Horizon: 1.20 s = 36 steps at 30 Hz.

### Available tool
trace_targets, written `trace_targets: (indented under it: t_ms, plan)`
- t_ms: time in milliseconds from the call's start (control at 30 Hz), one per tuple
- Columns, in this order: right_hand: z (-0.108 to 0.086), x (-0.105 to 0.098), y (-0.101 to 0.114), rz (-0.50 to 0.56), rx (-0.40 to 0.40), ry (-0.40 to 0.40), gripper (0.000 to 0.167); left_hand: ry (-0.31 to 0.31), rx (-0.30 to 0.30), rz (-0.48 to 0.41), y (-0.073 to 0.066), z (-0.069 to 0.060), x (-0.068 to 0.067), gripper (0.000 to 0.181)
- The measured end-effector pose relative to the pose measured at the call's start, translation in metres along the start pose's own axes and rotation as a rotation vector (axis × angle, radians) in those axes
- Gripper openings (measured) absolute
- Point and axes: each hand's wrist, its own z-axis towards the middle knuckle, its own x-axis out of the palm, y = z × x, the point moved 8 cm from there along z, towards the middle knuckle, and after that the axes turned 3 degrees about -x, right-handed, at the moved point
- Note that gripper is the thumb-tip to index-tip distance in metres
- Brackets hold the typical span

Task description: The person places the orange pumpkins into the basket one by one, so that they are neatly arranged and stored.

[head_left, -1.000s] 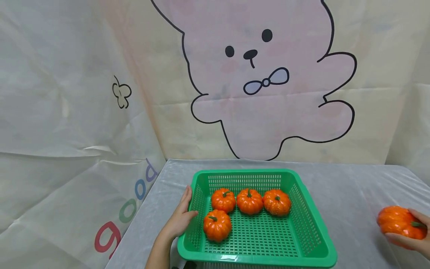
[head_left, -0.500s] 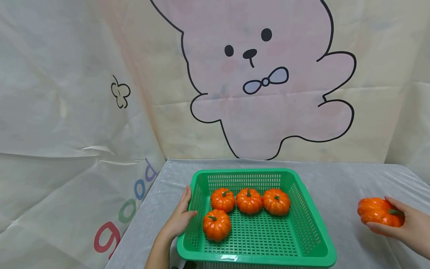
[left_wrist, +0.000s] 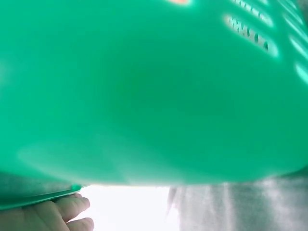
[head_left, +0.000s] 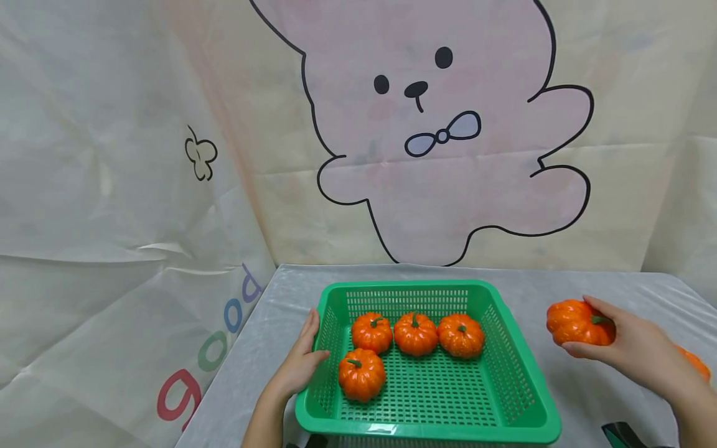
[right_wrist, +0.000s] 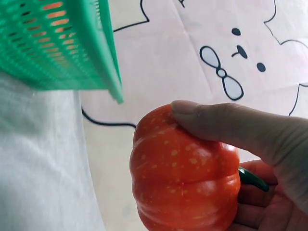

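My right hand [head_left: 630, 342] holds an orange pumpkin [head_left: 577, 322] above the table, to the right of the green basket [head_left: 546, 404]. In the right wrist view, the thumb lies across one side of this speckled pumpkin [right_wrist: 183, 168], and its green stem points toward the palm. My left hand [head_left: 299, 361] rests against the basket's left side, its fingers straight along the outside and the thumb over the rim. Several small pumpkins sit in the basket: a row of three, including the middle pumpkin [head_left: 416, 336], and a front-left pumpkin [head_left: 361, 376].
Another orange pumpkin [head_left: 694, 362] shows partly behind my right forearm. A dark object [head_left: 622, 434] lies at the lower right edge of the head view. A pale grey cloth covers the table [head_left: 560, 286]; a printed sheet with a bear [head_left: 448, 186] hangs behind it.
My right hand has carried the pumpkin left and slightly upward toward the basket, and another pumpkin has come into view behind the forearm. The left hand and basket stay in place.
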Motion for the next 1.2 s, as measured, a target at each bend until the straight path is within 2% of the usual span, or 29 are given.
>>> trace_targets:
  t_ms: [233, 500, 633, 900, 1200]
  plan:
    - [0.014, 0.004, 0.041, 0.011, -0.091, -0.003, 0.097, -0.002, 0.004, -0.002, 0.001, 0.001, 0.0, 0.08]
    - [0.019, 0.02, 0.092, 0.111, -0.209, 0.032, 0.093, 0.007, 0.009, -0.004, 0.001, 0.001, 0.0, 0.08]
    - [0.021, 0.026, 0.111, 0.146, -0.258, 0.043, 0.089, 0.015, 0.009, -0.013, 0.001, 0.0, 0.001, 0.081]
    - [0.023, 0.031, 0.123, 0.186, -0.292, 0.054, 0.088, 0.023, 0.005, -0.008, 0.0, 0.0, 0.002, 0.081]
    - [0.029, 0.043, 0.142, 0.179, -0.338, 0.094, 0.085, 0.017, 0.003, -0.009, 0.0, -0.001, 0.001, 0.081]
